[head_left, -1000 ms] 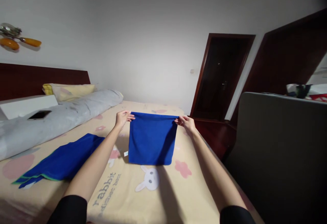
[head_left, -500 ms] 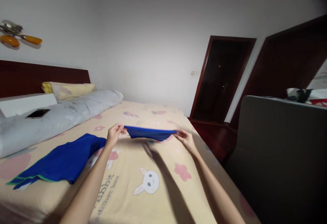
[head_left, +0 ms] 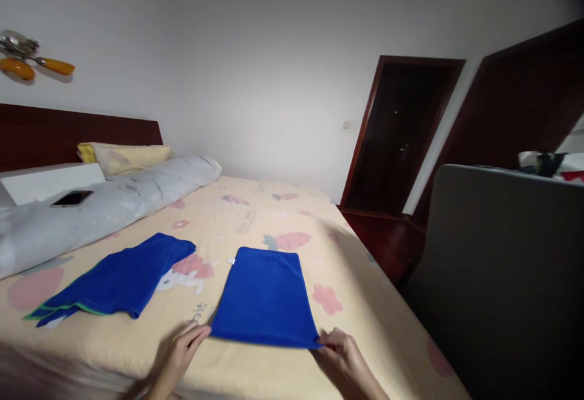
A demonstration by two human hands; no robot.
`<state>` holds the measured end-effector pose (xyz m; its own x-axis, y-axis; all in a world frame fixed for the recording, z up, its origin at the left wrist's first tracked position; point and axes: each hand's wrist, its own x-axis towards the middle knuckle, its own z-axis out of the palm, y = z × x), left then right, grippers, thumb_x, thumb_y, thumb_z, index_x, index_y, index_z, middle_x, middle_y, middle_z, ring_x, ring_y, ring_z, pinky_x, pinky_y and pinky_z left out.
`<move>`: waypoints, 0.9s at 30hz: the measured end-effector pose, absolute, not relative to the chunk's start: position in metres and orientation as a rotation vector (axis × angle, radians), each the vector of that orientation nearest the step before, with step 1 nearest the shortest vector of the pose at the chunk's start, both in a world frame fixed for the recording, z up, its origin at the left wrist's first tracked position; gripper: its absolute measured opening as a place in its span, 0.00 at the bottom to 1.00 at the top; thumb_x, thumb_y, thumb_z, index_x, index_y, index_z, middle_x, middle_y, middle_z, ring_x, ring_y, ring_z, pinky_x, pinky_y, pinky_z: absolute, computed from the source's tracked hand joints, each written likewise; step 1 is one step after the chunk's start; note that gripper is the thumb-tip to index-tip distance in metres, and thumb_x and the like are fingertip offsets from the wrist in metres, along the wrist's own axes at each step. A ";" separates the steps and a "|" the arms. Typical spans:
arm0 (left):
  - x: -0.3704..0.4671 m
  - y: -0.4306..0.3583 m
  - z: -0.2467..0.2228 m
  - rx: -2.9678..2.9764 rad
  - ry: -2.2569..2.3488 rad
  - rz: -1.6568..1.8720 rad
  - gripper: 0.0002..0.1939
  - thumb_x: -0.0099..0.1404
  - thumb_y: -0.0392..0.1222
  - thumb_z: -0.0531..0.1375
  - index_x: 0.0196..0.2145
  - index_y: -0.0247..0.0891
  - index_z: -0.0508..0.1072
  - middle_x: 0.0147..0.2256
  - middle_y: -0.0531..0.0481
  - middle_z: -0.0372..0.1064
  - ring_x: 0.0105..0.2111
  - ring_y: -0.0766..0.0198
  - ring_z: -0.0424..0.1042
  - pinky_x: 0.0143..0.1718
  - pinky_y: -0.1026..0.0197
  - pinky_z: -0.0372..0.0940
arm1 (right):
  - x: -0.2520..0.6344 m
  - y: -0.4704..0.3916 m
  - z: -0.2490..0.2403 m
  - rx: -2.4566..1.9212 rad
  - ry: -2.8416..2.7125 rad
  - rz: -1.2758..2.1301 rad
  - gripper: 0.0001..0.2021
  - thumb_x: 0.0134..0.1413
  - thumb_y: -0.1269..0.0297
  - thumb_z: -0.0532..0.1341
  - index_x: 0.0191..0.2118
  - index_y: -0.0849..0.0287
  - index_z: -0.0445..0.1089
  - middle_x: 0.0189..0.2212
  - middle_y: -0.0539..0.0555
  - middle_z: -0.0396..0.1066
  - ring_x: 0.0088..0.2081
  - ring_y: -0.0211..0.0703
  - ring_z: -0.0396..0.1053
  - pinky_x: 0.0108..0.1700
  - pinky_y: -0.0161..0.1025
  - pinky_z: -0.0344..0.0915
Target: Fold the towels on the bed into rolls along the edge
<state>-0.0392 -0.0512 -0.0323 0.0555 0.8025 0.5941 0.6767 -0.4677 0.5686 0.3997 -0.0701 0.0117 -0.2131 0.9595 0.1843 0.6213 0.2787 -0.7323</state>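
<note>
A blue cloth (head_left: 264,296) lies spread flat as a rectangle on the bed (head_left: 255,366), a small white tag at its far left corner. My left hand (head_left: 186,342) pinches its near left corner. At the near right corner, my right hand (head_left: 341,351) grips the cloth between thumb and fingers. To the left, a second blue cloth (head_left: 116,278) with green edging rests crumpled and partly folded on the sheet, touched by neither hand.
A grey rolled bundle (head_left: 137,190) runs along the headboard side, with a phone (head_left: 73,198) on it. Behind are a white box (head_left: 55,182) and a yellow pillow (head_left: 141,157). A dark grey panel (head_left: 502,278) stands beside the bed's right edge.
Both hands have drawn back toward me and lowered, still holding the cloth. It hung bunched in the air and now lies flat on the bed. The other cloth has stayed put.
</note>
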 end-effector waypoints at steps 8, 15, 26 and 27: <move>-0.044 -0.080 -0.043 2.302 1.556 1.264 0.21 0.67 0.57 0.53 0.32 0.47 0.82 0.25 0.50 0.73 0.27 0.65 0.75 0.30 0.69 0.71 | 0.405 -0.100 -0.002 -1.471 -2.106 0.452 0.17 0.61 0.49 0.53 0.36 0.46 0.78 0.33 0.57 0.74 0.38 0.51 0.69 0.43 0.46 0.65; 0.024 -0.084 -0.025 2.278 1.757 1.357 0.18 0.69 0.46 0.51 0.30 0.44 0.79 0.30 0.46 0.73 0.34 0.59 0.74 0.39 0.59 0.71 | 0.359 -0.088 -0.008 -1.443 -1.881 0.276 0.17 0.63 0.54 0.51 0.37 0.53 0.76 0.40 0.59 0.73 0.43 0.50 0.71 0.48 0.46 0.69; 0.124 -0.022 -0.063 2.536 1.894 0.571 0.27 0.72 0.43 0.43 0.66 0.40 0.55 0.66 0.43 0.53 0.65 0.54 0.53 0.63 0.45 0.54 | 0.252 -0.034 -0.040 -1.588 -2.056 0.175 0.24 0.62 0.66 0.49 0.63 0.61 0.60 0.65 0.61 0.55 0.66 0.53 0.53 0.65 0.53 0.55; 0.117 -0.024 -0.064 2.533 1.916 0.541 0.27 0.72 0.47 0.43 0.66 0.41 0.54 0.66 0.43 0.51 0.66 0.53 0.52 0.63 0.43 0.53 | 0.255 -0.036 -0.042 -1.590 -2.062 0.172 0.24 0.64 0.62 0.50 0.64 0.60 0.60 0.65 0.60 0.54 0.66 0.53 0.52 0.66 0.54 0.53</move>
<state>0.1172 -0.0240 -0.0637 0.2373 0.9202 0.3113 0.9471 -0.2905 0.1366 0.2553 -0.0359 -0.0417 -0.1709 0.9297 0.3261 0.8628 0.3010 -0.4061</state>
